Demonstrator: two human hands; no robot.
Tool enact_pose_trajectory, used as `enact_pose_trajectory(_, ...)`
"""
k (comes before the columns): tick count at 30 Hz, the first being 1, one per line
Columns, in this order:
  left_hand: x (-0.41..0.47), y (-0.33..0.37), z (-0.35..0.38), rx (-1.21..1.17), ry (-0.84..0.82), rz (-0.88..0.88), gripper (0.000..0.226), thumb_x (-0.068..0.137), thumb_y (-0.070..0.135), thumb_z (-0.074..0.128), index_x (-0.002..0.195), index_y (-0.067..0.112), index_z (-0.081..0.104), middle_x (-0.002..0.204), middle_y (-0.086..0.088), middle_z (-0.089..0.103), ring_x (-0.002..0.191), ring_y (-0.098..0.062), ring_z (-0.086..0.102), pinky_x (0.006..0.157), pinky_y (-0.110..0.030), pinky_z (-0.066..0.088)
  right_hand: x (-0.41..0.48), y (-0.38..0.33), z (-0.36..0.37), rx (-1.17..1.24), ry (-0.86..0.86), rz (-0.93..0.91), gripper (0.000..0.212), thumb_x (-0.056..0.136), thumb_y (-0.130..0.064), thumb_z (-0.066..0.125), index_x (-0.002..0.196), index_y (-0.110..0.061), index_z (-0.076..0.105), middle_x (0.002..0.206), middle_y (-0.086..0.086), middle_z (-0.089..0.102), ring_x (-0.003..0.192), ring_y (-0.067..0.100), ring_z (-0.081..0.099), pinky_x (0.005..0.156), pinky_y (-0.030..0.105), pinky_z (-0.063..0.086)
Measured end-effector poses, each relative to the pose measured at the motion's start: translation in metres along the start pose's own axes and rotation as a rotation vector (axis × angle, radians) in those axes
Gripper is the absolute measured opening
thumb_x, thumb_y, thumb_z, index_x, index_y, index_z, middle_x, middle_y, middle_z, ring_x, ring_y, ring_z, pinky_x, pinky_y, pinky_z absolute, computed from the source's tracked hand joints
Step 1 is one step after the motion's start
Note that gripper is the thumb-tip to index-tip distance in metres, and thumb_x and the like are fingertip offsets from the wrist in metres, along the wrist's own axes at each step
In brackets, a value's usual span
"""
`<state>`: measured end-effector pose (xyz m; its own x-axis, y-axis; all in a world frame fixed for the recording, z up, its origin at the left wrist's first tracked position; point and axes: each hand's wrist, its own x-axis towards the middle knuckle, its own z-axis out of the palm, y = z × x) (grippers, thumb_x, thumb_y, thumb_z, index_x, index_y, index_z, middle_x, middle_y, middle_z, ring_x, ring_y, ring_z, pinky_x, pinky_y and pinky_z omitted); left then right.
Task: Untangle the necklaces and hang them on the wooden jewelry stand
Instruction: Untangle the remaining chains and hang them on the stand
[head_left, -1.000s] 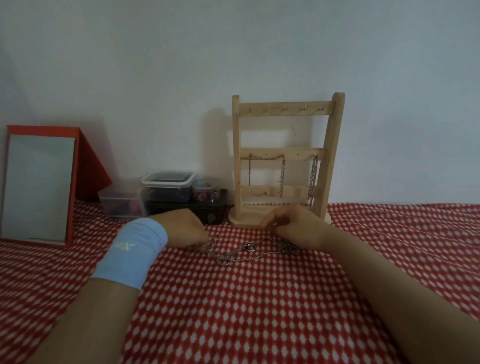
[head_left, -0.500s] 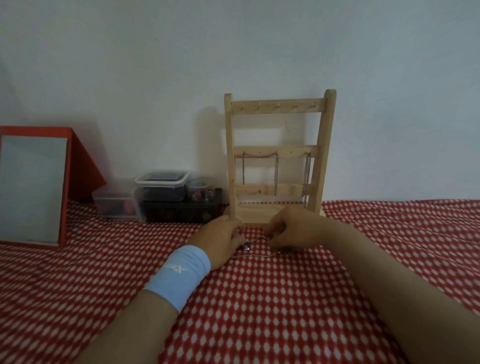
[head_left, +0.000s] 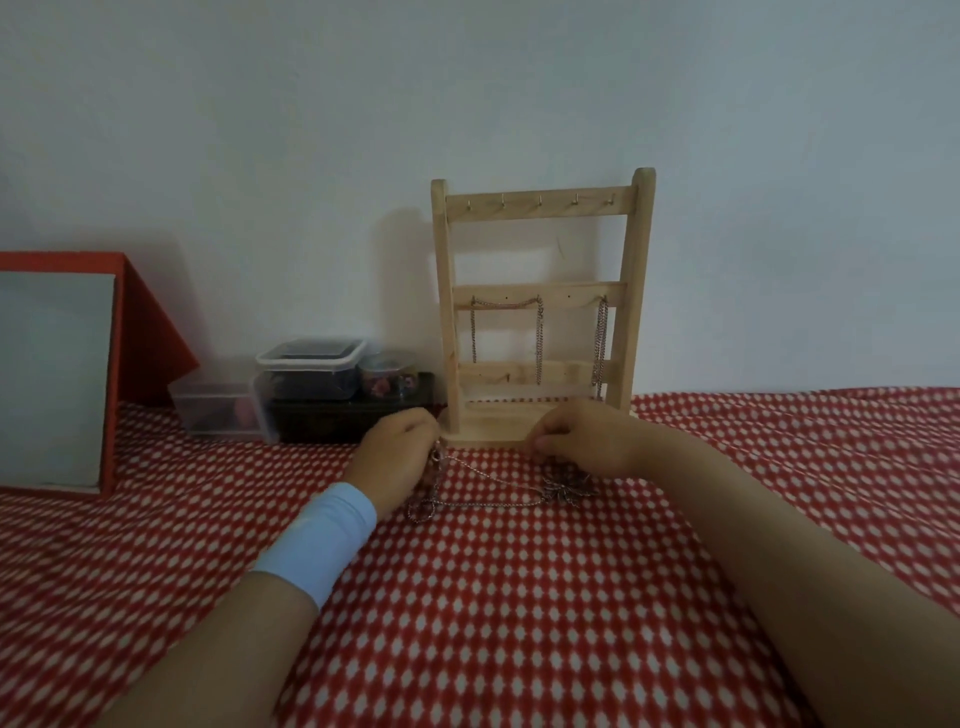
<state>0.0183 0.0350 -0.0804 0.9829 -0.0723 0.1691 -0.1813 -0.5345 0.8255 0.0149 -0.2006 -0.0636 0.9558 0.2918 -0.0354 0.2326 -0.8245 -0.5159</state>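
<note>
A tangle of thin silver necklaces (head_left: 493, 491) lies on the red-and-white checked cloth just in front of the wooden jewelry stand (head_left: 540, 317). My left hand (head_left: 397, 457), with a light blue wristband, pinches one end of the chains at the left. My right hand (head_left: 582, 441) pinches the chains at the right, above a knotted clump. A strand is stretched between the two hands. Silver chains (head_left: 537, 338) hang from the stand's middle bar. The hooks on the top bar are bare.
Clear plastic boxes (head_left: 311, 369) and a black box (head_left: 353, 418) sit left of the stand by the wall. An orange-framed mirror (head_left: 62, 374) leans at the far left. The checked cloth (head_left: 519, 597) covers the whole surface.
My hands have drawn apart, stretching a strand between them; half a second ago they were close together over the tangle. The view shifted slightly.
</note>
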Motion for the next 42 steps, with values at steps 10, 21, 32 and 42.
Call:
enact_pose_trajectory(10, -0.003, 0.012, -0.012, 0.529, -0.065, 0.353, 0.01, 0.087, 0.024, 0.063, 0.092, 0.03, 0.068, 0.098, 0.013, 0.059, 0.091, -0.007, 0.057, 0.081, -0.023, 0.048, -0.005, -0.008, -0.004, 0.011, -0.041, -0.082, 0.026, 0.094, -0.008, 0.063, 0.103, -0.028, 0.076, 0.102, -0.019, 0.068, 0.09, -0.007, 0.061, 0.088, 0.016, 0.049)
enact_pose_trajectory(21, -0.012, 0.025, -0.002, 0.619, -0.497, 0.289, 0.017, 0.083, 0.034, 0.075, 0.097, 0.024, 0.078, 0.094, 0.016, 0.069, 0.089, 0.0, 0.061, 0.088, -0.019, 0.049, -0.004, -0.035, 0.017, -0.144, -0.096, -0.201, 0.009, 0.095, -0.038, 0.067, 0.091, -0.032, 0.073, 0.087, -0.012, 0.07, 0.08, 0.002, 0.062, 0.072, 0.02, 0.047)
enact_pose_trajectory(32, -0.005, 0.022, -0.025, 0.202, -0.455, 0.126, 0.03, 0.1, 0.032, 0.052, 0.097, 0.009, 0.072, 0.065, 0.005, 0.065, 0.068, -0.008, 0.06, 0.082, -0.026, 0.05, -0.006, -0.035, 0.009, 0.142, 0.12, -0.087, 0.016, 0.097, -0.031, 0.067, 0.084, -0.024, 0.072, 0.072, -0.006, 0.073, 0.068, 0.002, 0.068, 0.075, 0.024, 0.054)
enact_pose_trajectory(42, -0.004, 0.019, -0.038, -0.118, -0.513, 0.034, 0.027, 0.102, 0.024, 0.049, 0.101, 0.013, 0.074, 0.093, -0.004, 0.077, 0.083, -0.018, 0.068, 0.088, -0.031, 0.052, -0.006, -0.03, 0.007, 0.005, 0.1, -0.008, 0.011, 0.095, -0.02, 0.061, 0.094, -0.026, 0.071, 0.101, -0.008, 0.068, 0.097, 0.014, 0.064, 0.09, 0.033, 0.055)
